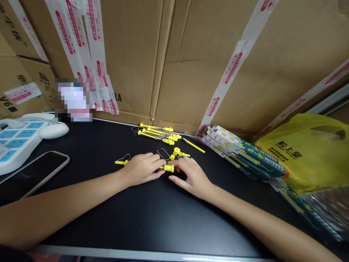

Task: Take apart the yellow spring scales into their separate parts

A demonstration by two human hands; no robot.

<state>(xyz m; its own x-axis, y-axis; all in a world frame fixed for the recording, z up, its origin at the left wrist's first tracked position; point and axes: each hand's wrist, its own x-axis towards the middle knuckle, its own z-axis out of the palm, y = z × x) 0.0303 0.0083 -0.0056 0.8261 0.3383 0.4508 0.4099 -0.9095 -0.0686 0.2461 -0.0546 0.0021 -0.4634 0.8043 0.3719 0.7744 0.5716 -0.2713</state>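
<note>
My left hand (144, 168) is closed over a yellow plastic tool with a wire hook (169, 168). The tool's cap-like end sticks out to the right of my fingers, and its hooked end shows on the left; its middle is hidden. Beside the cap, my right hand (192, 178) has its thumb spread apart, with the index fingertip at or near the cap. Just beyond lie a yellow ringed piece (177, 151), a small yellow cap (172, 157) and a bent wire loop (163, 153). Farther back, several similar yellow tools (156, 134) lie in a pile.
Stacked printed packages (240, 149) and a yellow plastic bag (305, 149) stand on the right. A phone (35, 171) and a white power strip (23, 134) lie on the left of the black table (152, 222). Taped cardboard boxes (131, 54) rise behind.
</note>
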